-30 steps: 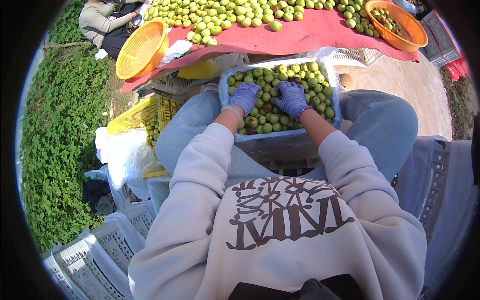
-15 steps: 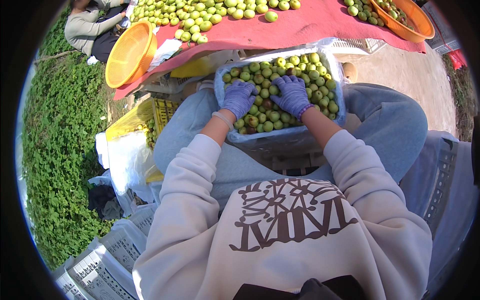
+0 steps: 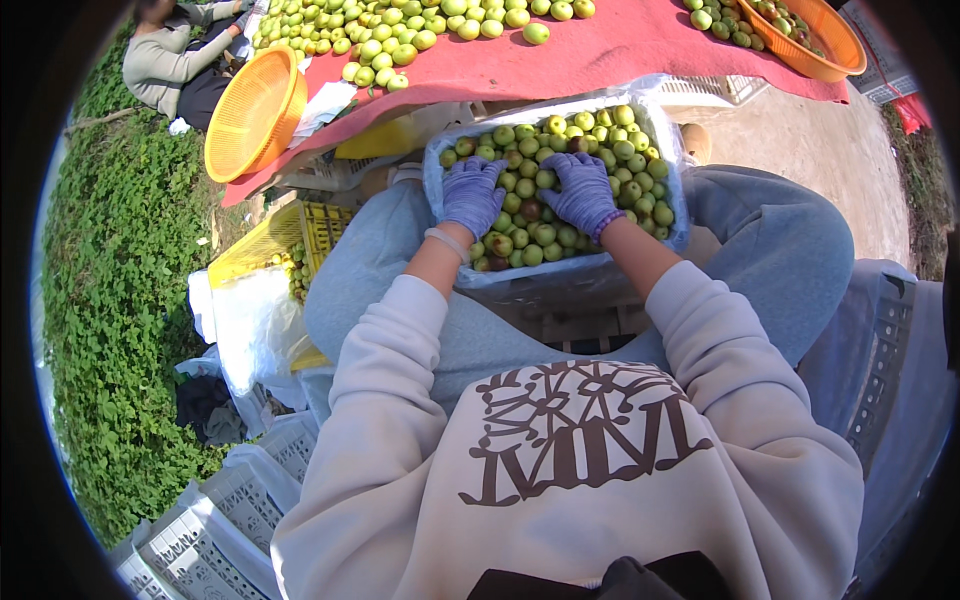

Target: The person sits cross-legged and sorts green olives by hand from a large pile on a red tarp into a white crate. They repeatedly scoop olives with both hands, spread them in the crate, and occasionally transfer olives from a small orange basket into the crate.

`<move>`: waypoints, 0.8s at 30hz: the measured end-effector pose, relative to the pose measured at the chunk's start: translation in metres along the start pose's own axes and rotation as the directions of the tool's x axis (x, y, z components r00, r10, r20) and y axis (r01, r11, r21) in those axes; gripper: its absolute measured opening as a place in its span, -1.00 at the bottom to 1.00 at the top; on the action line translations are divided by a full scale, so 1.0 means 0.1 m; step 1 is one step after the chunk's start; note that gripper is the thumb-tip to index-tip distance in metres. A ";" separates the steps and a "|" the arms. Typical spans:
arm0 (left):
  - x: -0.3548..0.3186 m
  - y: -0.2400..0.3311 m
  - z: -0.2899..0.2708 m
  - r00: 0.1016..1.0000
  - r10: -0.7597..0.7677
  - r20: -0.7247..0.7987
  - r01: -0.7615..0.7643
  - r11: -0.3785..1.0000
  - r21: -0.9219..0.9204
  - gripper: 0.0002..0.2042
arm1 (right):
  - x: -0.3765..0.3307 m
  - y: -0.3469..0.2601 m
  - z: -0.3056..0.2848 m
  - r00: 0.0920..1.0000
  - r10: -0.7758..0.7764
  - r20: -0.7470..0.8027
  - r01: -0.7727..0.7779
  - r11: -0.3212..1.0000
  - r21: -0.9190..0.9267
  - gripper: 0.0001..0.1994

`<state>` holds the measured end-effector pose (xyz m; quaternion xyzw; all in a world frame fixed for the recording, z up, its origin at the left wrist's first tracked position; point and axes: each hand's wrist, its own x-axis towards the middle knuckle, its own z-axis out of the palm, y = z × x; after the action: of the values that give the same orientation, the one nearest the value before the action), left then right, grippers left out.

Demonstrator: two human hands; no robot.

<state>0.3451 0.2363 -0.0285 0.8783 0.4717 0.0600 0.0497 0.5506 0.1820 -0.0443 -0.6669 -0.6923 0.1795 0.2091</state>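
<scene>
Between my knees stands a crate lined with bluish plastic film [image 3: 437, 190], heaped with round green jujubes [image 3: 545, 232], some with brown patches. Both my hands wear purple knit gloves. My left hand [image 3: 472, 194] lies on the fruit at the crate's left side, its fingers stretched forward and slightly bent. To the right of the middle, my right hand [image 3: 582, 190] rests on the heap with its fingers spread and the thumb apart. Neither hand shows a fruit lifted from the pile; the undersides of the fingers are hidden.
A red cloth [image 3: 620, 45] ahead carries many loose green jujubes [image 3: 400, 30]. Orange baskets stand at its left [image 3: 258, 112] and right [image 3: 815, 45]. A yellow crate [image 3: 325, 235] sits left of my knee, grey crates [image 3: 215, 530] behind it. Another person [image 3: 170, 60] sits far left.
My left hand has shifted slightly, with its fingers a little closer to the crate's left rim. My right hand stays nearly in place on the fruit. The view has moved slightly.
</scene>
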 end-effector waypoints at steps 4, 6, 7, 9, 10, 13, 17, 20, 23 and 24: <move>0.21 -0.03 -0.07 0.956 0.109 0.272 -0.105 0.994 -0.028 -0.67 | 0.01 -0.01 -0.02 0.995 0.096 -0.009 -0.095 0.988 0.119 -0.60; 0.33 -0.02 -0.09 0.913 0.146 0.381 -0.157 0.988 0.000 -0.69 | 0.04 -0.01 -0.02 0.991 0.135 -0.015 -0.127 0.961 0.247 -0.60; 0.35 -0.03 -0.11 0.910 0.154 0.384 -0.161 0.987 -0.013 -0.68 | 0.06 -0.02 -0.02 0.990 0.136 -0.021 -0.121 0.934 0.336 -0.60; 0.38 -0.04 -0.14 0.901 0.167 0.400 -0.168 0.985 -0.033 -0.66 | 0.09 -0.04 -0.01 0.994 0.098 -0.046 -0.064 0.875 0.480 -0.61; 0.36 -0.07 -0.15 0.927 0.121 0.354 -0.082 0.989 -0.123 -0.66 | 0.11 -0.06 0.00 0.996 0.059 -0.069 -0.013 0.846 0.533 -0.61; 0.21 -0.30 -0.27 0.997 0.009 0.077 0.016 0.948 -0.317 -0.63 | 0.17 -0.16 0.03 0.997 0.053 0.047 -0.070 0.836 0.544 -0.62; -0.11 -1.19 -0.83 0.960 -0.273 -0.066 0.262 0.955 -0.135 -0.67 | 0.28 -0.33 0.13 0.993 -0.096 0.072 0.082 0.980 0.179 -0.63; -0.64 -1.94 -1.37 0.812 -0.563 -0.157 0.569 0.822 -0.001 -0.54 | 0.34 -0.37 0.24 0.988 -0.118 0.099 0.117 0.993 0.019 -0.63; -1.18 -2.33 -1.64 0.402 -0.906 -0.135 0.910 0.380 0.166 -0.20 | 0.33 -0.34 0.35 0.994 -0.094 0.052 0.095 0.995 -0.017 -0.67; -1.31 -2.40 -1.71 0.327 -0.938 -0.111 0.930 0.299 0.215 -0.10 | 0.33 -0.32 0.37 0.993 -0.113 0.033 0.114 0.993 -0.010 -0.69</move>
<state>0.0502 0.2644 0.0979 0.4413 0.8955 -0.0530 -0.0228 0.5027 0.2147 -0.0569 -0.6248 -0.7334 0.1739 0.2040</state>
